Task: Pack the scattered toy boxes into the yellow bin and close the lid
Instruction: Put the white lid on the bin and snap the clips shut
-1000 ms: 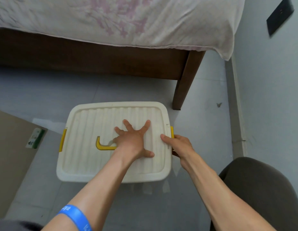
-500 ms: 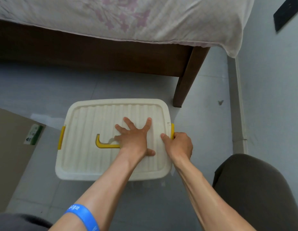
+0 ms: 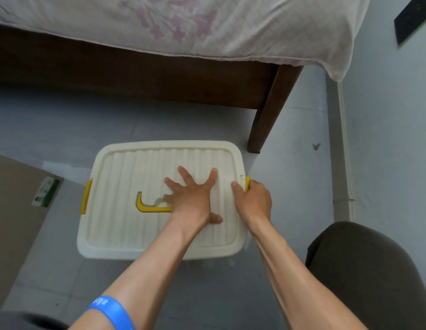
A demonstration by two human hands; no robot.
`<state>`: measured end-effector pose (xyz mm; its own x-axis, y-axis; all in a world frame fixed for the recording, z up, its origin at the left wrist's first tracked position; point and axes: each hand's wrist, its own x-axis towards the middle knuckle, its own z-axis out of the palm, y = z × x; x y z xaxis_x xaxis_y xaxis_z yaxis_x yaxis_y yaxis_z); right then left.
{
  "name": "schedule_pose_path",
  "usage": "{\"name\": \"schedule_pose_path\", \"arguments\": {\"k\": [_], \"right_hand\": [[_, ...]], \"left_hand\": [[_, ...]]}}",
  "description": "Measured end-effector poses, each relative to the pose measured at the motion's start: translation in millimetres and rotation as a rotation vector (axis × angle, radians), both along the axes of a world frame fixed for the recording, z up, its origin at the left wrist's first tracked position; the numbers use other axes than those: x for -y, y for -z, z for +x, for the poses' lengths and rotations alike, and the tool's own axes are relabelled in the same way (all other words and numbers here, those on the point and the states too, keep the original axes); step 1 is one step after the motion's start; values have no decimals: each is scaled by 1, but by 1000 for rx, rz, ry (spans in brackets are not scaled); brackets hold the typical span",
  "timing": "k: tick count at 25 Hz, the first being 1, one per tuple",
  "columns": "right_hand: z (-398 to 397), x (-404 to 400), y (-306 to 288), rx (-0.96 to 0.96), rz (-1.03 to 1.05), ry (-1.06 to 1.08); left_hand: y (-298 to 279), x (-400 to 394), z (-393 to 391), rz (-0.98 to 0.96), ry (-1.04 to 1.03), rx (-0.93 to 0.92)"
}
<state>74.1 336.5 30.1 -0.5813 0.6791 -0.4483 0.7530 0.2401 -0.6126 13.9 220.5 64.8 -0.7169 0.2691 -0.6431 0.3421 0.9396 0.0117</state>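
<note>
Two hands are on the ribbed cream plastic lid (image 3: pixel 126 210). Left hand (image 3: pixel 191 198) presses flat with fingers spread apart. Right hand (image 3: pixel 253 201), loose a moment ago, now grips the yellow side latch (image 3: pixel 247 183) beside it. Closing looks nearly done.

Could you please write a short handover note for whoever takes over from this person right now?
Left hand: flat, fingers spread, pressing on the ribbed cream plastic lid near its yellow centre handle.
Right hand: fingers curled round the yellow clip on the right end, thumb on the lid's edge.
The lid covers the bin on the grey tiled floor beside the wooden bed leg. No toy boxes are in view.
Done: lid placed on.
Left: whether the right clip has latched cannot be told; the yellow clip on the left end is untouched, so check both.
</note>
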Motion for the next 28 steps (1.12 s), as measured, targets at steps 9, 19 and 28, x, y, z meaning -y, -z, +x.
{"name": "schedule_pose_path", "arguments": {"k": [9, 19, 28], "right_hand": [[1, 15, -4, -70, 190, -65], [-32, 5, -8, 155, 432, -496], [9, 84, -9, 97, 482, -1203]], "left_hand": [[2, 1, -5, 1, 2, -7], [-8, 51, -67, 145, 175, 7], [-83, 176, -80, -252, 466, -28]]}}
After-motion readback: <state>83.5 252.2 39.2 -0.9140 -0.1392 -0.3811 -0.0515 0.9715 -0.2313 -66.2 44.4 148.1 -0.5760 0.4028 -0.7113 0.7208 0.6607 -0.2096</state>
